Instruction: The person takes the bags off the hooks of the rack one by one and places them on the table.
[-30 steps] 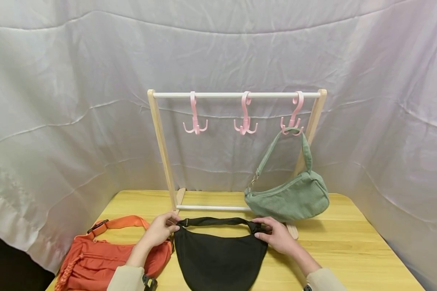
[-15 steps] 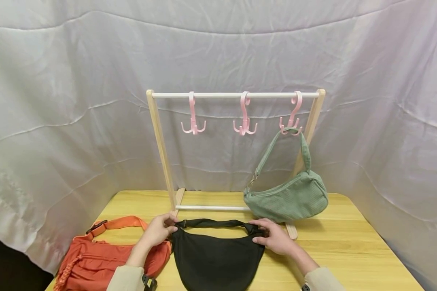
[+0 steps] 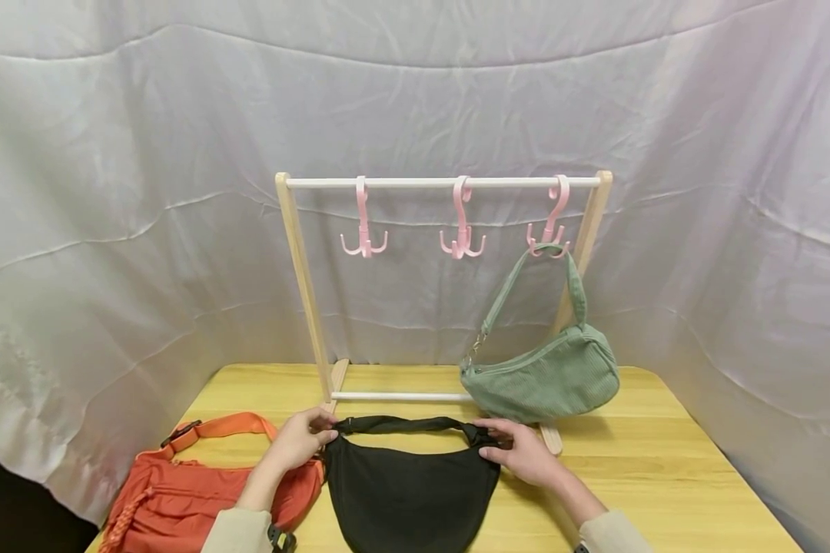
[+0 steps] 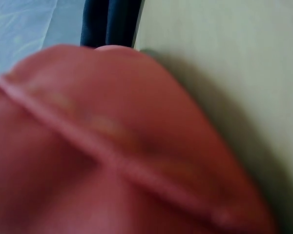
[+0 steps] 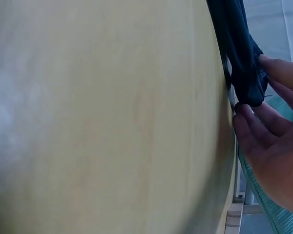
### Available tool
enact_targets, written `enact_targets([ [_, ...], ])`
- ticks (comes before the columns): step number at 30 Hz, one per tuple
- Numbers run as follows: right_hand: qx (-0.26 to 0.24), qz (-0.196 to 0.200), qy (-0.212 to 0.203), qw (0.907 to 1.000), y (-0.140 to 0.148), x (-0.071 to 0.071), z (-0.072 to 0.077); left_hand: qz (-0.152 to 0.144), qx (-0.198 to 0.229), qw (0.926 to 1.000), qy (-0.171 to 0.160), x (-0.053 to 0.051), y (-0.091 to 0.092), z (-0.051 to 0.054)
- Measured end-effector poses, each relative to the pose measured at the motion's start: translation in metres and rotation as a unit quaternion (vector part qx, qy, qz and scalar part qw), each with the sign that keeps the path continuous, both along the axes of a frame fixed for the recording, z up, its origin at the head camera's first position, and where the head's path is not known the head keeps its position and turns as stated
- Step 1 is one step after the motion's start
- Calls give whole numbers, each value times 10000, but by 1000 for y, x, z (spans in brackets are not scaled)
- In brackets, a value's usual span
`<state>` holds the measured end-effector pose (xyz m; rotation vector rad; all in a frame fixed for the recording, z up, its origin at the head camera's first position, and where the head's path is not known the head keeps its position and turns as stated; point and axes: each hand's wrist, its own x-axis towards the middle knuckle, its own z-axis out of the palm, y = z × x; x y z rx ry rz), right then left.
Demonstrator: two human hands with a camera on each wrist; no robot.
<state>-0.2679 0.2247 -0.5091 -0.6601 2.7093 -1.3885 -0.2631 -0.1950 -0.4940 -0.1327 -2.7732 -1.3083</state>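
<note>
A black bag [image 3: 411, 495] lies at the table's front, its strap [image 3: 408, 424] arched above its opening. My left hand [image 3: 300, 439] pinches the bag's left top corner, where strap and bag meet. At the right top corner my right hand [image 3: 522, 452] grips the knotted strap end; the right wrist view shows fingers and thumb of that hand [image 5: 278, 131] around the black fabric [image 5: 249, 85]. The left wrist view is mostly filled by a red bag [image 4: 112, 136], with black fabric [image 4: 112, 22] behind it and the left hand out of sight.
The red bag [image 3: 200, 495] with an orange strap lies left, partly under my left forearm. Behind stands a rack with a white bar [image 3: 408, 183] and pink hooks [image 3: 461, 219]. A green bag [image 3: 542, 376] hangs from the right hook, low over the table [image 3: 671, 461].
Both hands and the black bag have shifted slightly left in the head view, as have the rack and the green bag. The grips on both corners stay the same.
</note>
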Motion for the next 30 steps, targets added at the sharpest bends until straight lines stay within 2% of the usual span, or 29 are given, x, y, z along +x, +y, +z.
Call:
enact_targets([
  [8, -273, -18, 94, 9996, -3, 6, 5, -60, 180, 9998, -28, 4, 2, 5],
  [15, -308, -115, 289, 9990, -5, 12, 9, -64, 452, 9989, -66, 8, 3, 11],
  [19, -365, -237, 320, 9985, -6, 17, 12, -105, 509, 9986, 12, 9, 8, 15],
  [25, -635, -358, 415, 9965, -6, 25, 19, -125, 335, 9992, 201, 12, 15, 23],
  [30, -856, -411, 651, 9934, -6, 32, 23, -237, 404, 9983, 346, 16, 23, 31],
])
